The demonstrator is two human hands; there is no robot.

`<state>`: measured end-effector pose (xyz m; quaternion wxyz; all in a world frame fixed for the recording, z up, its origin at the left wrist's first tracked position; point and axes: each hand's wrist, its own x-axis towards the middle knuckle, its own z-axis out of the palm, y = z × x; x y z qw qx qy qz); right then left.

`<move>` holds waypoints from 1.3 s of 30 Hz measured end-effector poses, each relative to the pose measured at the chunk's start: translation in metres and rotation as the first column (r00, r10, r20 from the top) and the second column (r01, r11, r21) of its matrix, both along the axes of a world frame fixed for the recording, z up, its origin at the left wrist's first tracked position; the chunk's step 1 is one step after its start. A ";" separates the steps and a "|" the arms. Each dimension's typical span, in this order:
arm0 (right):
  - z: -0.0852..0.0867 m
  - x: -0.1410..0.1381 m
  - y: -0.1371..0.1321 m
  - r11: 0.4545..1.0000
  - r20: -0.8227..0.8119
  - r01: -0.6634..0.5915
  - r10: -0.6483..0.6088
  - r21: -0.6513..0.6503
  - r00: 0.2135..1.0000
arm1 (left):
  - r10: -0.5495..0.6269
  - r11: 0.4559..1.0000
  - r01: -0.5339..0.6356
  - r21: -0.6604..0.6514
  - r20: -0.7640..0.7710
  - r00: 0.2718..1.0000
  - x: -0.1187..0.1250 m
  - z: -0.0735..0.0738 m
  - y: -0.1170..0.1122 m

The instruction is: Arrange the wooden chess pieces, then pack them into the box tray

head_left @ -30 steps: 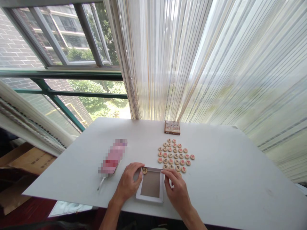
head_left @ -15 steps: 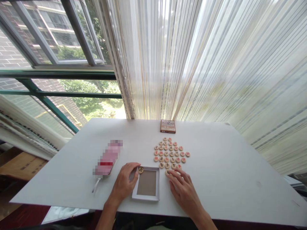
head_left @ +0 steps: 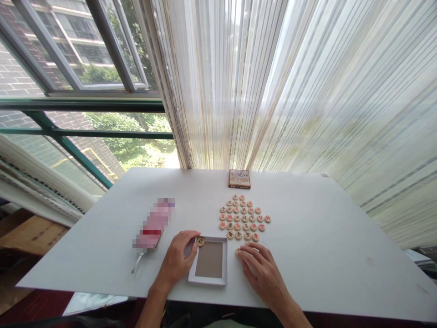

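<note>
My left hand grips the left rim of a shallow white box tray, thumb and fingers closed at its upper left corner. In that corner of the tray, by my thumb, lies a round wooden Chinese chess piece with a black character. My right hand is to the right of the tray, its fingertips closed on another Chinese chess piece at the table surface. Fingers cover most of that piece. Just beyond it, several rows of Chinese chess pieces with red or black characters lie face up on the table.
A small printed box lies behind the pieces near the far edge of the white table. To the left is a pink blurred item with a white strap. A striped curtain and a window stand beyond the table.
My right hand has drawn its chess piece slightly toward me, away from the nearest row. My left hand and the tray look nearly unmoved.
</note>
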<state>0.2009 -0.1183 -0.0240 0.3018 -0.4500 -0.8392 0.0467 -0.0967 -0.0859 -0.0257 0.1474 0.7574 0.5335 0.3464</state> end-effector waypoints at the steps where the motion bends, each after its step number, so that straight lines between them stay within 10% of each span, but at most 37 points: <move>1: 0.001 -0.001 0.001 1.000 0.007 0.002 -0.002 -0.003 1.000 | 0.002 1.000 -0.002 0.002 -0.001 1.000 0.000 0.000 0.000; 22: -0.001 -0.007 -0.002 0.992 -0.166 -0.053 0.034 -0.117 0.986 | -0.004 1.000 0.004 0.011 0.002 1.000 0.001 0.002 0.000; 39: -0.002 0.027 0.013 0.921 -0.598 0.048 -0.291 -0.388 0.747 | 0.007 1.000 -0.006 0.017 -0.009 1.000 0.001 0.001 0.000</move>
